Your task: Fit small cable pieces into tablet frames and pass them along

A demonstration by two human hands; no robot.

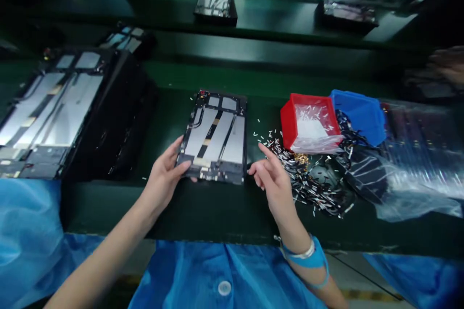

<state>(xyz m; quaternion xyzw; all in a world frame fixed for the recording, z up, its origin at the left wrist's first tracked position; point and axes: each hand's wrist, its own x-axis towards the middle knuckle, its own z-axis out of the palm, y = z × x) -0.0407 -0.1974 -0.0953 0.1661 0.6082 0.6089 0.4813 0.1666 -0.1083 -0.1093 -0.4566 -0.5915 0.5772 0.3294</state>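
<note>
An opened tablet (226, 137), with silver battery panels and dark strips showing, lies in front of me on the dark green bench. My left hand (165, 169) grips its lower left corner, thumb on top and fingers underneath. Just off the lower right edge is my right hand (273, 176), index finger stretched out and the other fingers curled in. A tiny dark piece seems to be at those curled fingertips, too small to name. Beside this hand a loose heap of small black and white strips (315, 193) is spread over the bench.
A red bin (288, 123) with small white pieces and a blue bin (362, 116) stand behind the heap. Plastic-wrapped parts (424, 154) lie far right. At left is a tall stack of opened tablets (54, 111). A raised shelf (159, 9) runs across the back. Blue-clothed people (29, 236) sit on both sides.
</note>
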